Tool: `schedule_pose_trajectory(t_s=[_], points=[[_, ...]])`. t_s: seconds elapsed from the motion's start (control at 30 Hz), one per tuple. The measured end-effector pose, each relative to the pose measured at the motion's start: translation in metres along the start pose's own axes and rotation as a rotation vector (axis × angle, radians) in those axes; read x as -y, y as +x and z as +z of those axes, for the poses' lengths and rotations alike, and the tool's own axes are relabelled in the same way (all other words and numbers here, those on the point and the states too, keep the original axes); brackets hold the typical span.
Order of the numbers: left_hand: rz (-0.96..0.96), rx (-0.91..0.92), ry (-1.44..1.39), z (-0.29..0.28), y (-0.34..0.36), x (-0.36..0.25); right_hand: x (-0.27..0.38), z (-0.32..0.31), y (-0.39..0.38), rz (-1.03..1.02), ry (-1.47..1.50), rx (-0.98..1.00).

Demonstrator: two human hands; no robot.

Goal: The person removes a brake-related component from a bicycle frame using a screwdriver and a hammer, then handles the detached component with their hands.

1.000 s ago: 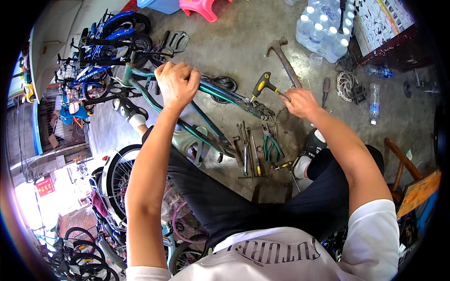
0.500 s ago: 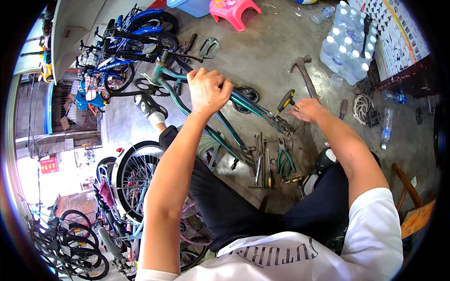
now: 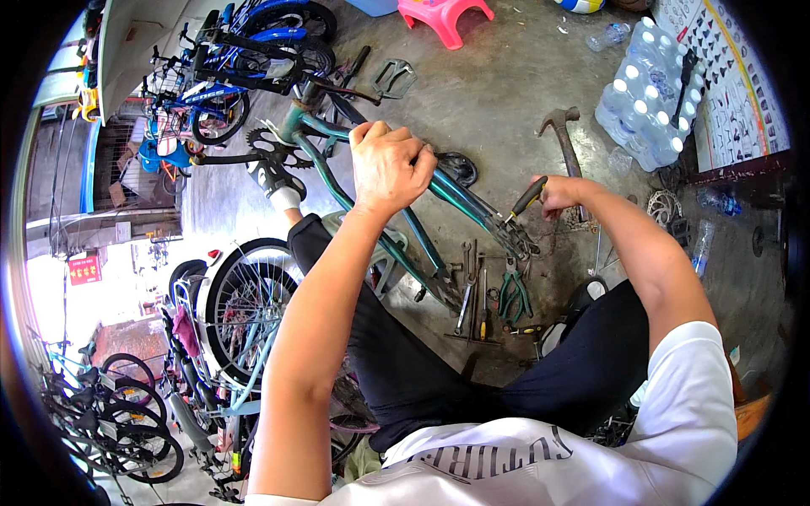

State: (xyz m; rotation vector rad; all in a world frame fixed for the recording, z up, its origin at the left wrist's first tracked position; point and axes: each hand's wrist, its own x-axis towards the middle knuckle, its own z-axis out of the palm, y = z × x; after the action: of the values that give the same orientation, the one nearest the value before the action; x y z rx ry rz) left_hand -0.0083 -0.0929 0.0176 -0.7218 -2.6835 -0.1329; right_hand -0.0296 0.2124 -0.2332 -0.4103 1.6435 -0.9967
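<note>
A teal green bicycle frame (image 3: 314, 150) slants across the floor in front of me. My left hand (image 3: 390, 167) is closed around one of its upper tubes. My right hand (image 3: 557, 197) holds a screwdriver (image 3: 531, 196) with a yellow and black handle, partly hidden by the fingers. Its shaft points down at the metal parts at the frame's rear end (image 3: 516, 240); whether the tip touches them I cannot tell. A crank with a chainring (image 3: 278, 150) is on the frame's left end. Just beyond my right hand lies a claw hammer (image 3: 564, 139).
Green-handled pliers (image 3: 513, 295), a wrench (image 3: 467, 282) and another screwdriver (image 3: 483, 316) lie below the frame. A loose pedal (image 3: 393, 78) sits beyond it. Bottled water (image 3: 648, 97) stands at far right, a pink stool (image 3: 445, 18) at the back. Several bicycles (image 3: 249, 308) crowd the left.
The screwdriver has come down to the frame's rear end, and my right hand has closed in around its handle. My left hand keeps its hold on the tube. The whole view has shifted slightly.
</note>
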Motion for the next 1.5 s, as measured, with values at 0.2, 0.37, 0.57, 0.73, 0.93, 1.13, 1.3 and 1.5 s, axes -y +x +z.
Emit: schedule_pose_trajectory(t_s=[0.2,0.37,0.57,0.73,0.93,1.13,1.3,1.5], points=[[0.001,-0.01,-0.004,0.002,0.001,0.001,-0.016,-0.012,0.016,0.356,0.642,-0.029],[-0.006,-0.001,-0.02,0.001,0.001,0.0,0.03,-0.018,0.032,0.431,0.41,0.004],[-0.005,-0.011,-0.01,0.0,0.002,-0.001,0.078,-0.031,0.031,0.286,0.26,-0.034],[-0.005,0.0,0.011,0.001,-0.003,0.002,0.128,-0.034,0.044,0.089,0.204,-0.126],[0.008,-0.006,0.037,0.003,-0.001,0.001,0.197,-0.024,0.016,-0.239,0.213,-0.465],[0.005,-0.01,0.081,0.004,-0.005,0.002,0.237,0.003,-0.045,-0.526,0.004,-0.65],[0.008,-0.035,0.127,0.009,-0.004,0.005,0.243,0.024,-0.112,-0.754,-0.156,-0.797],[-0.023,-0.033,0.14,0.01,-0.01,0.007,0.21,0.051,-0.216,-0.547,-0.139,-0.666]])
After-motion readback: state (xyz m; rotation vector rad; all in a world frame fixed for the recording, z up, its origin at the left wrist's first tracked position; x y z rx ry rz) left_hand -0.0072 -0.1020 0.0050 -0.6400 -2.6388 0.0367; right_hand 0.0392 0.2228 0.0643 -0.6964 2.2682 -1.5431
